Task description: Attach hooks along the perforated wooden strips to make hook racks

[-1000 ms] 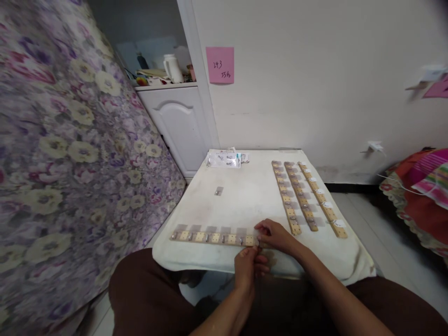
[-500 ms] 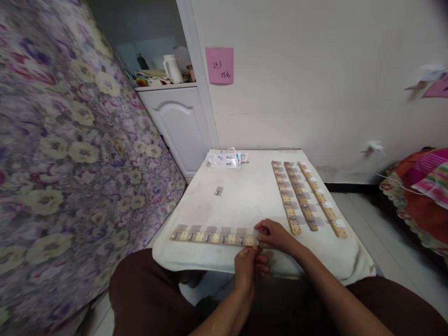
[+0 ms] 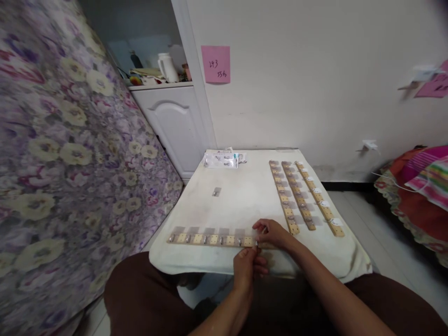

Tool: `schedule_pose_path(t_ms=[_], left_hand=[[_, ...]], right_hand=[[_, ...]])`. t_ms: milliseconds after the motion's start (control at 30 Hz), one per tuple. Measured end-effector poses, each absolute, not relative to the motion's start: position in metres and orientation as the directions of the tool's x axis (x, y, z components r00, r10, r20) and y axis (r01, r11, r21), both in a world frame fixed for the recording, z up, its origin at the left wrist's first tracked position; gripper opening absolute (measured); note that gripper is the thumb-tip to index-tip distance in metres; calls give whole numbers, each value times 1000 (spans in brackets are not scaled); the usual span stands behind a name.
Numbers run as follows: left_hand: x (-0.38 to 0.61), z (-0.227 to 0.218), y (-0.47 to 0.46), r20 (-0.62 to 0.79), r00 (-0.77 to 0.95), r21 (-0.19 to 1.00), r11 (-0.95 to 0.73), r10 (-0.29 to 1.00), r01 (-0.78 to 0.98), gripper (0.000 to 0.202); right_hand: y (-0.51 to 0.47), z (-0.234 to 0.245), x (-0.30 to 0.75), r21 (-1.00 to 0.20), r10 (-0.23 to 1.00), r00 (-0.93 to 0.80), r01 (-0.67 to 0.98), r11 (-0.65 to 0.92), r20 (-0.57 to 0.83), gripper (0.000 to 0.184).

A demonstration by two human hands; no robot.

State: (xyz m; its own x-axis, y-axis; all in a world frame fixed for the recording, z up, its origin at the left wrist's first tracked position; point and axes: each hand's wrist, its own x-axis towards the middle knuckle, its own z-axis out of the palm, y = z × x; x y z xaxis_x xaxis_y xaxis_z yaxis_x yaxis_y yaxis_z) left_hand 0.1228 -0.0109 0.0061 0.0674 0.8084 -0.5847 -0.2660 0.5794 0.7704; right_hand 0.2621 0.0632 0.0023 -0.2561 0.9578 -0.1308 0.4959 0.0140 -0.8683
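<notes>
Altogether four wooden strips (image 3: 213, 240), two hands (image 3: 273, 233)

A pink note (image 3: 215, 64) on the wall (image 3: 297, 93) carries handwriting: the number 243 on its upper line, and two smaller characters beneath that are too scrawled to make out. A second note (image 3: 433, 84), at the wall's right edge, bears writing too blurred to read. The print on the clear packet (image 3: 221, 160) on the tabletop (image 3: 245, 196) is too small to read.
</notes>
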Motion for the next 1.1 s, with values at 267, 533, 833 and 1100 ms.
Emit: schedule_pose_path(t_ms=[267, 533, 833, 1100], left_hand=[[122, 6, -12, -571, 58, 781, 563, 819, -270, 34], [123, 5, -13, -566, 59, 782, 558, 822, -278, 32], [121, 7, -16, -549, 87, 783, 548, 831, -293, 31], [106, 37, -24, -521, 327, 825, 564, 788, -46, 35]], right_hand=[[63, 7, 266, -884, 941, -318, 466, 49, -116, 34], [60, 14, 269, -888, 931, -355, 452, 90, -87, 34], [57, 21, 273, -876, 971, -239, 470, 110, -6, 28], [51, 58, 308, -959, 981, 132, 263, 103, 142, 27]])
